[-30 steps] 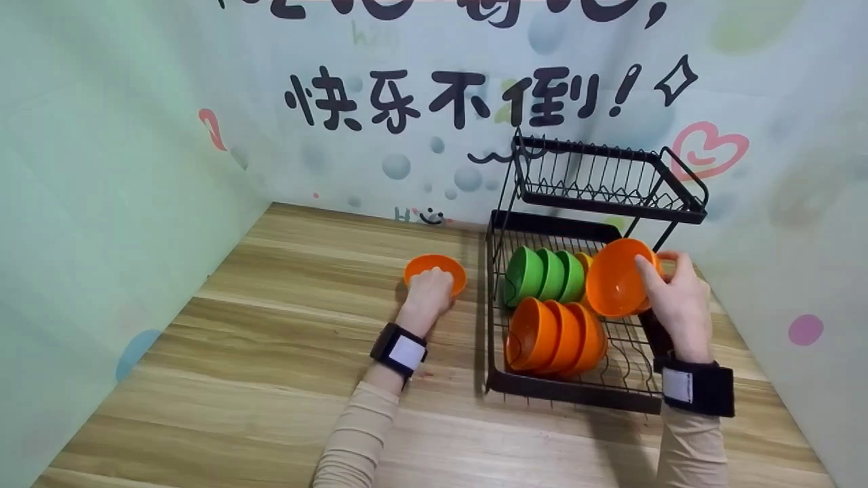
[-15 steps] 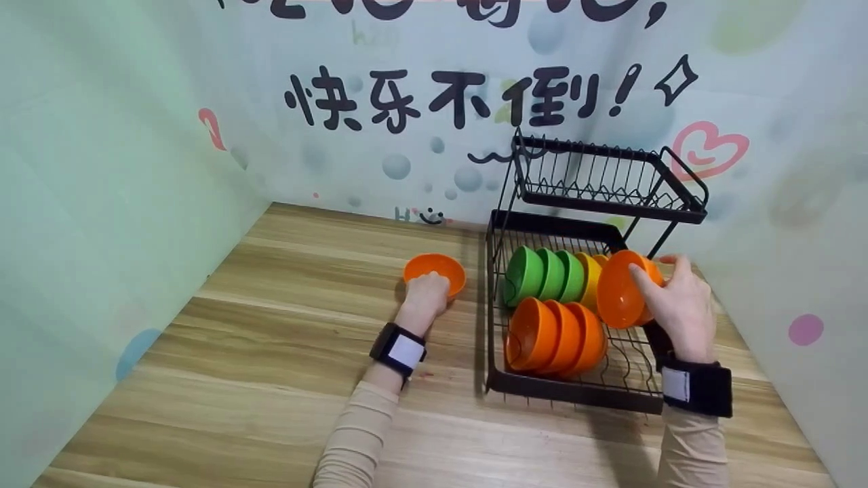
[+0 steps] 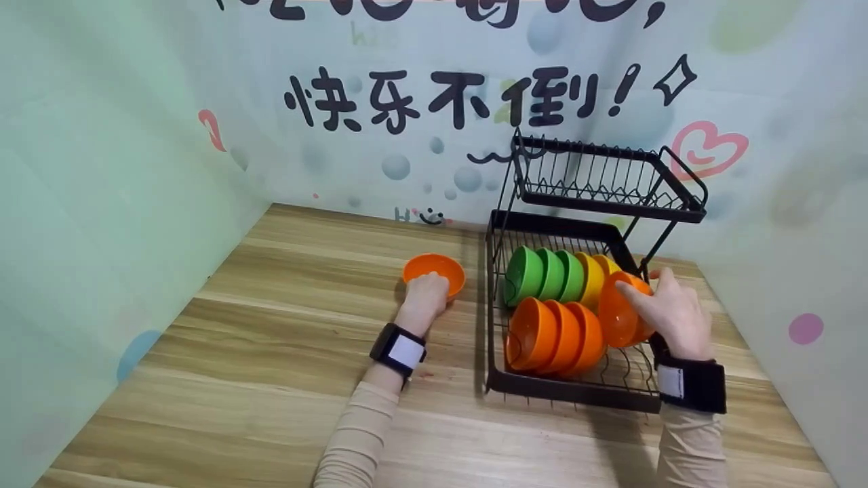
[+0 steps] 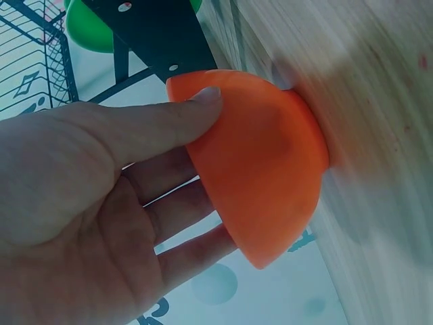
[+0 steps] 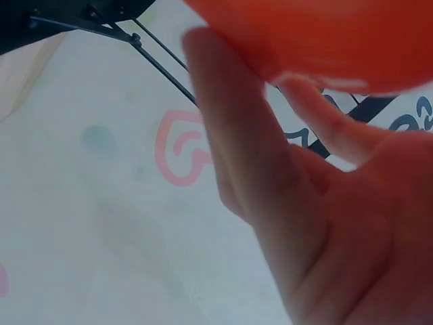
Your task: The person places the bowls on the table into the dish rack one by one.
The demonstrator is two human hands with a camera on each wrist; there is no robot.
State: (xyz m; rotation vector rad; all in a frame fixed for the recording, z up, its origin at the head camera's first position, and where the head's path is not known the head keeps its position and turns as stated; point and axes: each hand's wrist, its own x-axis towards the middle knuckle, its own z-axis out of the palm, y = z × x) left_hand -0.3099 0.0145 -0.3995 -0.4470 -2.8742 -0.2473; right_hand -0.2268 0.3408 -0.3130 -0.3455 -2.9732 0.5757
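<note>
On the table left of the rack, my left hand [image 3: 427,298] pinches the rim of an orange bowl [image 3: 434,264]; the left wrist view shows the thumb outside this bowl [image 4: 264,162] and the fingers inside it. My right hand [image 3: 675,308] holds another orange bowl [image 3: 620,318], tilted on its side, over the right part of the rack's lower tier. In the right wrist view that bowl [image 5: 338,40] is cut off by the top edge. Beside it, several orange bowls [image 3: 532,335] stand on edge in the front row. Behind them are green bowls [image 3: 523,274] and yellow bowls [image 3: 591,278].
The black two-tier dish rack [image 3: 573,390] stands on the wooden table [image 3: 271,379]. Its upper tier [image 3: 610,203] overhangs the back of the lower one. Printed cloth walls [image 3: 380,176] close off the back and both sides.
My right hand has lowered its orange bowl toward the front of the rack and turned it more on edge, uncovering the yellow bowls. The left hand stays at its bowl.
</note>
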